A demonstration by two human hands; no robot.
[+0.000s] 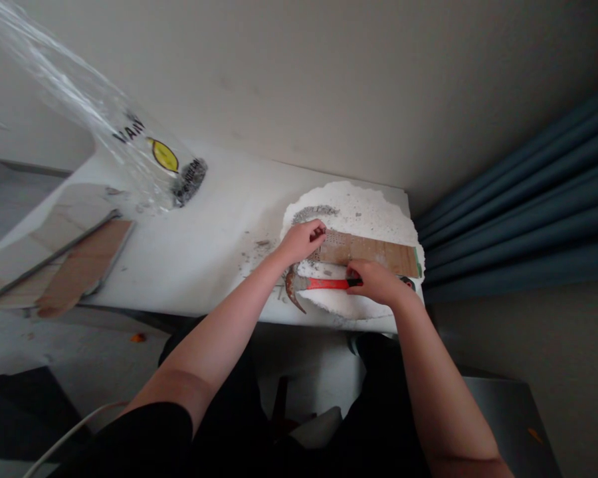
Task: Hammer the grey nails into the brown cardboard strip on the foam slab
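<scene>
Head view: hammer [327, 283], long axis crosswise, claw [292, 292] leftward (left hand [303, 240], right hand [375, 281]: curled grip, hold unclear).

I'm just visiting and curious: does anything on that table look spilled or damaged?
Yes: gray crumbs lie strewn on the white tabletop beside the ragged-edged white piece, like spilled debris. The red-handled hammer has a brown, rusty-looking head.

2 bare forearms [229, 325] extend forward, left hand [301, 241] and right hand [373, 281] both with fingers curled
</scene>
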